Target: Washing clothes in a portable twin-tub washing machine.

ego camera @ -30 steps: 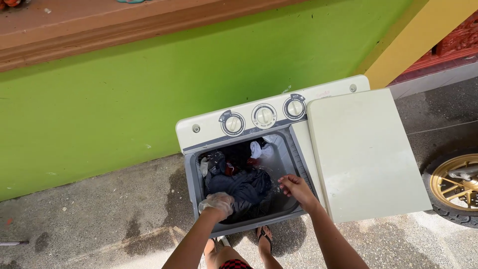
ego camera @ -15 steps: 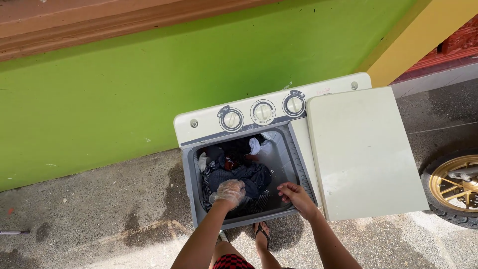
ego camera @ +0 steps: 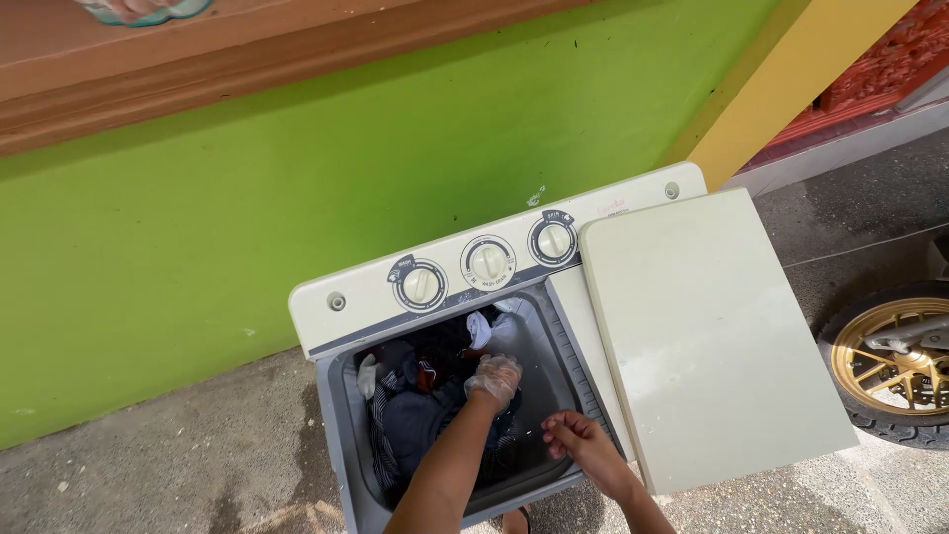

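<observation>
- Left hand (ego camera: 493, 379) in a thin clear glove, down in the open tub (ego camera: 341, 425), fingers curled onto the dark clothes (ego camera: 420, 420) near the back of the pile.
- Can't tell whether cloth is truly gripped or only pressed.
- Right hand (ego camera: 578, 442) bare, low over the tub's front right corner, fingers loosely bent and a little apart, holding nothing visible.
- Clothes heaped in the tub: mostly navy and grey, a striped bit at the left, a touch of red in the middle.
- White cloth (ego camera: 480, 328) tucked at the tub's back edge, just beyond the gloved hand.
- Washer (ego camera: 336, 297) cream-coloured, backed against the green wall (ego camera: 247, 188).
- Three dials (ego camera: 486, 261) in a row on the rear panel, right above the tub.
- Flat cream lid (ego camera: 712, 336) lying over the machine's right half, just beside the right hand.
- Motorbike wheel (ego camera: 890, 361) with a gold rim at the far right, on the concrete floor (ego camera: 178, 465), clear of the machine.
- Yellow pillar (ego camera: 791, 69) rising past the wall's right end.
</observation>
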